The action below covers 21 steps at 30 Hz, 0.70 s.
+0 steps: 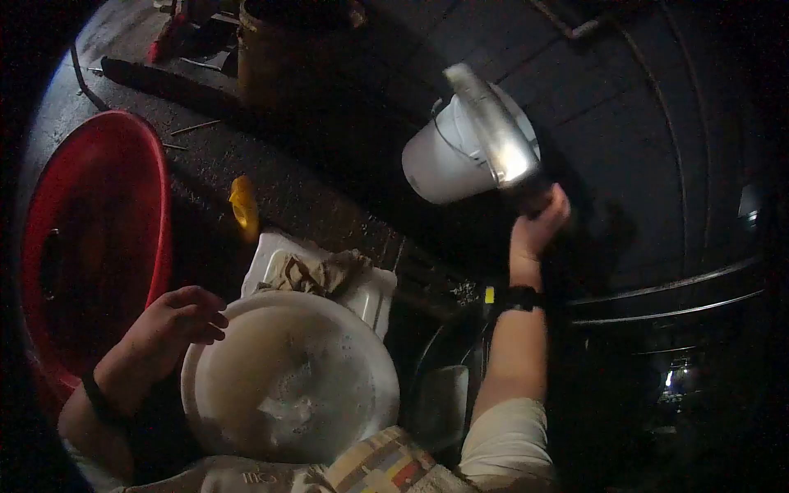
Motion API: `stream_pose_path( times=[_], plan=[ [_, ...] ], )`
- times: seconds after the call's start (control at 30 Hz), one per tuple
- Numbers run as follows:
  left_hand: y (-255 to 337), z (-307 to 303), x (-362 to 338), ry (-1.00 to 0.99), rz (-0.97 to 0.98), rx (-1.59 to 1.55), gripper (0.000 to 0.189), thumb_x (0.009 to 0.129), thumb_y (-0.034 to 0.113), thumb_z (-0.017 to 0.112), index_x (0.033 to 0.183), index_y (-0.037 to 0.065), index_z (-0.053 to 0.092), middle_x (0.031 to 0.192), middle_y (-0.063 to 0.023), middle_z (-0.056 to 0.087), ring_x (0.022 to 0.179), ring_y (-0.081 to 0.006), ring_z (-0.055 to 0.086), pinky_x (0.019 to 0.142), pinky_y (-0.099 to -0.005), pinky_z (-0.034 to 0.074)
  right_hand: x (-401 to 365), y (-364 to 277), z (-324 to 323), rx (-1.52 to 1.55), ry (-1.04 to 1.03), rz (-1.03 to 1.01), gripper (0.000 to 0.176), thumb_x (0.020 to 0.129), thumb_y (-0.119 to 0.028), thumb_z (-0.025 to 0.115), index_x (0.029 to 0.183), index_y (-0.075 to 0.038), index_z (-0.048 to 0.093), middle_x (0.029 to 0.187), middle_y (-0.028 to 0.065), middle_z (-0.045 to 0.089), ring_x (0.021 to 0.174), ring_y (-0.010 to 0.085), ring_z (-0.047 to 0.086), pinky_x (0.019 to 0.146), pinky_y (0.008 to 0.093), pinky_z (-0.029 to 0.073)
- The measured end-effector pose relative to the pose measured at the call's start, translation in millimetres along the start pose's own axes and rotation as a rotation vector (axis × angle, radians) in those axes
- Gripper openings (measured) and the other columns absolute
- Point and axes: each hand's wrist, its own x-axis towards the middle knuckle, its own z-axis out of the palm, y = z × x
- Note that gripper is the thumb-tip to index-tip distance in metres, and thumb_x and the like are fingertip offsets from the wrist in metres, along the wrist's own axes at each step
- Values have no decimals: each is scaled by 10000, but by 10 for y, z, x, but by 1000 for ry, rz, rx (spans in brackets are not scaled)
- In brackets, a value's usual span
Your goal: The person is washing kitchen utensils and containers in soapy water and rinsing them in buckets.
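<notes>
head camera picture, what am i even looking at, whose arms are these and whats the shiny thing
There is no machine here. The camera sits on a person's head and looks forward and down, so the two arms coming in from the bottom are that person's own. The wide lens bends the edges, and the place is dark.

The left hand rests at the rim of a white basin of foamy water; whether its fingers grip the rim is hard to tell. The right hand is raised and closed on the dark handle of a shiny metal tool, held in front of a white bucket.

Around them are a red tub, a white tray with a crumpled cloth on it, and a small yellow thing.
</notes>
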Motion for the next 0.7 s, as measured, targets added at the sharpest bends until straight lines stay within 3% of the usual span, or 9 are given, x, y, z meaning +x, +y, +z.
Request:
stream_pose_path(
  times=[0.07, 0.17, 0.23, 0.3, 0.43, 0.5, 0.53, 0.67, 0.7],
  plan=[
    [28, 42, -25, -2, 9, 59, 227, 791, 145, 515, 964, -3, 516, 873, -116, 575, 786, -198, 581, 714, -286, 467, -94, 19, 106, -82, -15, -36, 523, 673, 25, 592, 1160, -44, 411, 1136, 159, 454, 1089, 349, 408, 926, 443, 332],
    [46, 24, 3, 2, -13, 88, 233, 791, 146, 515, 968, -5, 516, 877, -115, 574, 794, -201, 581, 714, -285, 467, 60, 187, 305, 157, 146, 626, 424, 732, -6, 522, 1148, 8, 443, 1149, 194, 483, 1080, 308, 457, 937, 369, 340],
    [7, 2, 50, 4, -13, 88, 236, 792, 150, 513, 970, -6, 516, 879, -114, 573, 794, -200, 581, 713, -285, 467, 247, 238, 309, 137, 301, 775, 276, 779, -67, 518, 1045, -1, 557, 1062, 149, 572, 986, 288, 547, 844, 354, 414],
    [-3, 12, 58, -6, -6, 91, 236, 795, 151, 511, 971, -5, 516, 878, -113, 573, 792, -200, 581, 713, -286, 467, 397, 584, 240, -1126, -911, 348, 194, 761, -112, 519, 900, -49, 639, 940, 75, 630, 861, 275, 600, 728, 372, 456],
    [7, 87, 25, -44, 3, 56, 231, 805, 157, 508, 972, -2, 518, 879, -109, 574, 786, -198, 581, 710, -289, 468, 323, 734, -234, -947, -950, 316, 187, 707, -156, 560, 830, -53, 655, 876, 92, 639, 785, 262, 611, 647, 375, 458],
    [23, 91, -35, -23, 23, 49, 231, 811, 166, 507, 972, 1, 519, 886, -108, 574, 787, -197, 580, 708, -290, 467, 201, 411, -888, -597, -843, 338, 196, 689, -142, 605, 839, -21, 639, 849, 135, 630, 768, 264, 602, 666, 341, 448],
    [22, 109, -57, -12, 33, 65, 233, 813, 172, 508, 972, 3, 519, 891, -107, 574, 790, -195, 579, 708, -291, 465, -25, 577, -1114, -356, -581, 330, 158, 671, -66, 558, 788, 19, 620, 792, 170, 618, 737, 291, 597, 656, 350, 453],
    [-1, 186, -131, -31, 150, 385, 195, 819, 147, 501, 952, 7, 528, 882, -82, 557, 786, -175, 563, 705, -273, 460, -694, 543, -2617, -341, -592, 635, 278, 659, 2, 497, 927, 59, 549, 916, 217, 566, 881, 323, 533, 770, 356, 416],
    [-36, 148, -114, -45, 234, 478, 185, 819, 136, 501, 948, 7, 530, 876, -77, 554, 785, -171, 561, 707, -269, 460, -952, 515, -3118, -372, -587, 599, 268, 652, 0, 515, 914, 41, 546, 878, 200, 565, 817, 318, 540, 734, 363, 427]
  ],
)
